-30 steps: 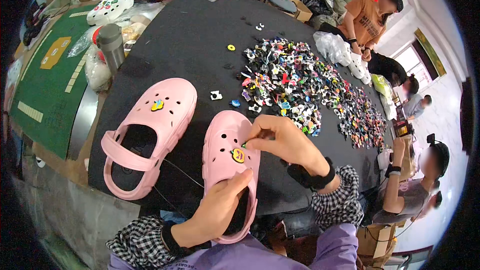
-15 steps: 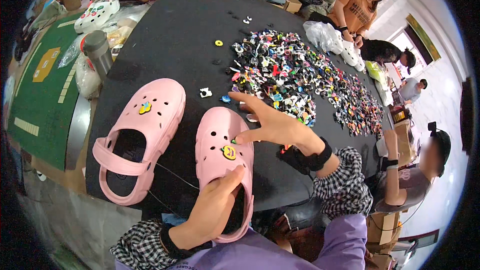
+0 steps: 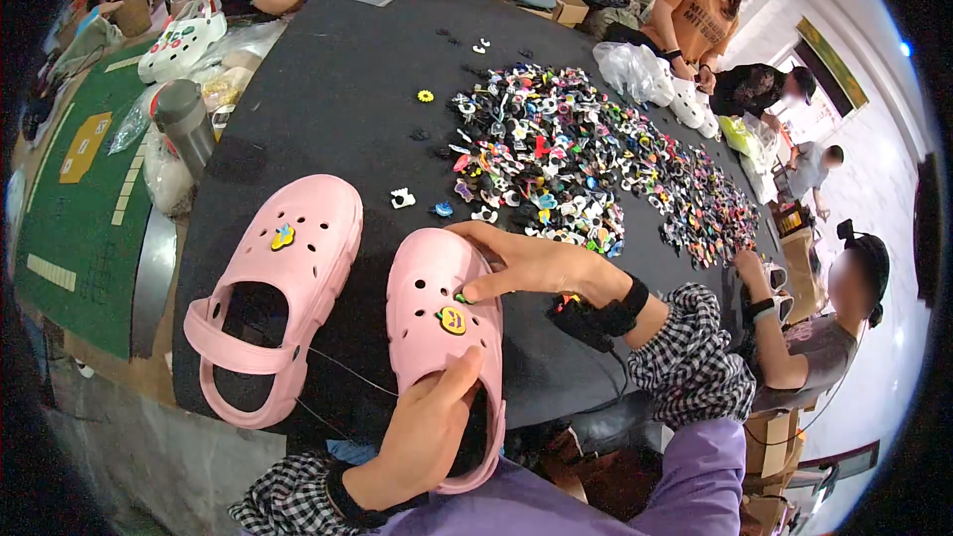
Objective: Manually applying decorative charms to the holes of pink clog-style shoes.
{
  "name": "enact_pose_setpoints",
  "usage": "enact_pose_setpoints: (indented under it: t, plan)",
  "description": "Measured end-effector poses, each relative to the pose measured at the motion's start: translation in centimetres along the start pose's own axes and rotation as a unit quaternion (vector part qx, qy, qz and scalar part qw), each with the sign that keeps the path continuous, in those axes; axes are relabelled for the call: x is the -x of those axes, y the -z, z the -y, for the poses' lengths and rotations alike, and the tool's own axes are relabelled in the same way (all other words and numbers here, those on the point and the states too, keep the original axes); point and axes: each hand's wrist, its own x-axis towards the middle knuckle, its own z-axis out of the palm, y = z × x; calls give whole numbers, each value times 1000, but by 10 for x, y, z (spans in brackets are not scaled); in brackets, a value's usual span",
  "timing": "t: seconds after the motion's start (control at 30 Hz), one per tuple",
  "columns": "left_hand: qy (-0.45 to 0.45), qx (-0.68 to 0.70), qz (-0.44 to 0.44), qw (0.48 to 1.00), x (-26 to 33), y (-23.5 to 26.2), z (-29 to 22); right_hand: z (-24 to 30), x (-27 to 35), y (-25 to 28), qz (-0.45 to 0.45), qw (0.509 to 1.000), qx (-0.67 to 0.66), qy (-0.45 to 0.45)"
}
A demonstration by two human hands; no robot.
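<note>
A pink clog (image 3: 419, 263) with round holes lies before me, toe pointing away. My left hand (image 3: 421, 434) grips it at the foot opening, thumb on the upper's edge and fingers hidden inside. My right hand (image 3: 541, 266) closes on the front right side, its thumb pressing by a small green bit (image 3: 462, 298) on the upper. Just below that thumb sits a yellow and black charm (image 3: 452, 321). To the left rests the other pink clog (image 3: 323, 228), untouched, with a yellow and blue charm (image 3: 283, 236) on its upper.
A large heap of colourful shoe charms (image 3: 541, 154) covers the black table's (image 3: 328, 89) right half. Several loose charms lie nearby, including a blue one (image 3: 442, 209) and a white one (image 3: 401, 199). A steel flask (image 3: 186, 119) stands at left. Co-workers sit around the table.
My right hand's fingers, spread above the toe before, have come down around the clog's front right side. Its thumb stays by the green bit. My left hand keeps its grip.
</note>
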Motion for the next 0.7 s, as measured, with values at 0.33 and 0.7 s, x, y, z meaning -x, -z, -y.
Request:
enact_pose_setpoints:
  t: [0.33, 0.7]
  plan:
    - [3, -5, -32, 999, 3, 0, -1, -15, -3, -11, -42, 998, -17, 39]
    - [-18, -8, -26, 999, 6, 3, 3, -18, -5, -16, -68, 995, -13, 69]
